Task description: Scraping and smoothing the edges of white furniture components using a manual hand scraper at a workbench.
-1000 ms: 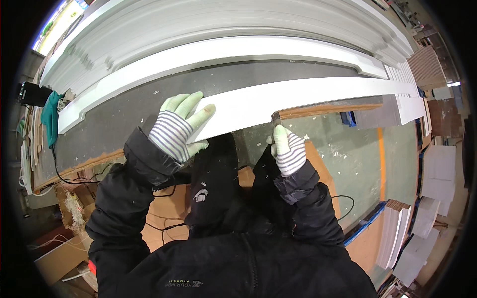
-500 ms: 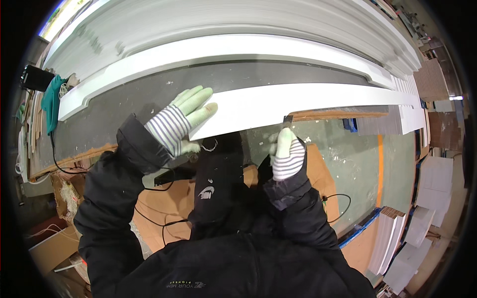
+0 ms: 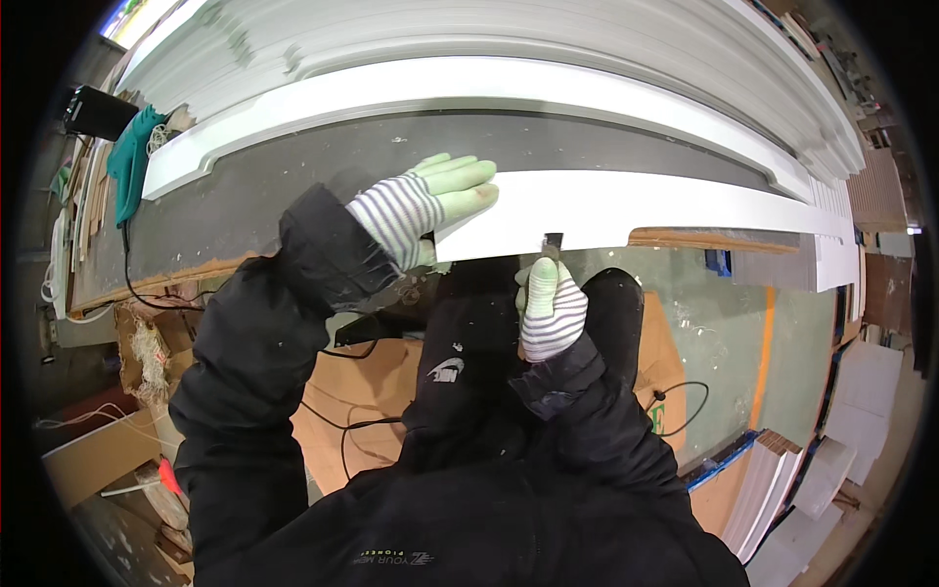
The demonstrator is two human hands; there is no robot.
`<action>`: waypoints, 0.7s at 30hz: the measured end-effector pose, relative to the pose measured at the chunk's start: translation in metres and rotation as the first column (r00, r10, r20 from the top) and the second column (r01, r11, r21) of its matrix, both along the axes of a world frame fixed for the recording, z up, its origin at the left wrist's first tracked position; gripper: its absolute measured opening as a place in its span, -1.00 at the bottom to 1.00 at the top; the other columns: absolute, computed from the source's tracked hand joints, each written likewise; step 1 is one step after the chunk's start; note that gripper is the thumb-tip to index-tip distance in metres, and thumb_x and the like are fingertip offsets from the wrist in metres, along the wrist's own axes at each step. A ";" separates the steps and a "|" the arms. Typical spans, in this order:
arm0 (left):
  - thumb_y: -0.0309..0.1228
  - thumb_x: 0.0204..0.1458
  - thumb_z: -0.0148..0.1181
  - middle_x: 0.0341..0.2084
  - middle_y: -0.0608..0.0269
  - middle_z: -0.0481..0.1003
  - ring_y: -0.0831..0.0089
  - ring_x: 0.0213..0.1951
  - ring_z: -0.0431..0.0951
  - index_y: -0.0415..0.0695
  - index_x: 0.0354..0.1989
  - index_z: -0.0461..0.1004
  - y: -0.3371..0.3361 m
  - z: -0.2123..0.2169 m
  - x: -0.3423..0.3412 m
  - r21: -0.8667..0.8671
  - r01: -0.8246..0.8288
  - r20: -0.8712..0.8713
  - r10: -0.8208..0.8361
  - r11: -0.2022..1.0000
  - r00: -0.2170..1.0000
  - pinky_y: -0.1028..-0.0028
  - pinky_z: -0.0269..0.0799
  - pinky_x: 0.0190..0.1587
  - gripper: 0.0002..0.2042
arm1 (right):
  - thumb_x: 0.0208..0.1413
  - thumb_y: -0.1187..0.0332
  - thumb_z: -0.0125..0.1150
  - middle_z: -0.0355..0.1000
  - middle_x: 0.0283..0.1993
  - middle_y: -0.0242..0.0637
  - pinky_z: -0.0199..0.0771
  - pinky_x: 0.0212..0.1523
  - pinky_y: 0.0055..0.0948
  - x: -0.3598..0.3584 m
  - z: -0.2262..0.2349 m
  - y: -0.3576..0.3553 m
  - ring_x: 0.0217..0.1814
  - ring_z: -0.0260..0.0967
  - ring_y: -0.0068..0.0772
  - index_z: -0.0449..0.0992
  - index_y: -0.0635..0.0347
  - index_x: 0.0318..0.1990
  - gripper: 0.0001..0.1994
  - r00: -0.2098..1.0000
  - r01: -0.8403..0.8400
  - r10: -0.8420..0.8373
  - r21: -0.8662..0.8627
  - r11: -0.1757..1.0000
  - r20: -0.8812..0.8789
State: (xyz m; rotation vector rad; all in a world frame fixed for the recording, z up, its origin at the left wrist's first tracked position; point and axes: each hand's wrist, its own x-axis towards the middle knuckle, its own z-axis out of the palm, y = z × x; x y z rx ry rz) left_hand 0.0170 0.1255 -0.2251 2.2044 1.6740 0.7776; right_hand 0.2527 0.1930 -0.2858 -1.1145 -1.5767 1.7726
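A long white board lies across the near side of the grey bench, with a step cut into its near edge. My left hand, in a pale green glove with a striped cuff, holds the board's left end; its fingers stretch over the end and the thumb sits by the near corner. My right hand, gloved alike, is closed round a small scraper-like tool. Its dark flat tip meets the board's near edge, left of the step; the handle is mostly hidden in the fist.
Behind lies another white board with notched ends, before a large stack of white boards. A teal power tool with a black cord rests at the bench's left. Cardboard and a cable lie on the floor near my legs.
The scraper-like tool in my right hand has moved left along the board's near edge, away from the step. My left hand stays at the board's end. The whole view has shifted somewhat.
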 end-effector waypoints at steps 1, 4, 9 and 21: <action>-0.48 -0.19 0.40 0.24 -0.05 0.27 -0.07 0.29 0.20 -0.14 0.21 0.32 0.003 0.000 -0.002 -0.015 -0.005 -0.035 0.004 1.000 0.999 0.13 0.05 0.35 -0.33 | 0.35 0.14 -0.06 0.32 -0.63 -0.48 0.16 -0.58 -0.60 -0.006 0.003 -0.008 -0.58 0.18 -0.72 0.46 0.20 -0.33 -0.66 0.995 -0.084 0.083 0.021 0.996 0.062; -0.44 -0.22 0.44 0.22 -0.08 0.29 -0.09 0.27 0.23 -0.16 0.21 0.32 0.004 -0.002 -0.005 -0.063 0.027 0.014 -0.026 0.998 1.000 0.15 0.10 0.33 -0.29 | 0.33 0.06 -0.07 0.34 -0.62 -0.42 0.17 -0.57 -0.53 -0.034 0.002 -0.039 -0.58 0.19 -0.66 0.45 0.22 -0.34 -0.61 0.939 -0.343 0.319 0.338 0.876 0.126; -0.42 -0.21 0.46 0.23 -0.08 0.27 -0.09 0.26 0.24 -0.17 0.23 0.31 0.001 -0.007 -0.007 -0.008 0.023 -0.012 -0.023 1.000 1.000 0.16 0.12 0.32 -0.27 | 0.30 0.04 -0.03 0.25 -0.65 -0.44 0.28 -0.53 -0.47 -0.024 0.021 -0.018 -0.61 0.22 -0.58 0.46 0.18 -0.34 -0.62 0.988 -0.136 0.122 0.161 0.978 0.094; -0.16 -0.23 0.47 0.20 -0.15 0.29 -0.04 0.29 0.22 -0.15 0.21 0.33 0.007 -0.002 -0.005 -0.061 0.008 -0.035 -0.010 0.998 0.999 0.12 -0.01 0.37 -0.24 | 0.30 0.10 -0.10 0.45 -0.45 0.16 0.42 -0.40 -0.08 -0.041 0.025 -0.038 -0.38 0.46 0.14 0.41 0.35 -0.15 -0.60 0.731 -0.650 0.489 0.269 0.710 0.476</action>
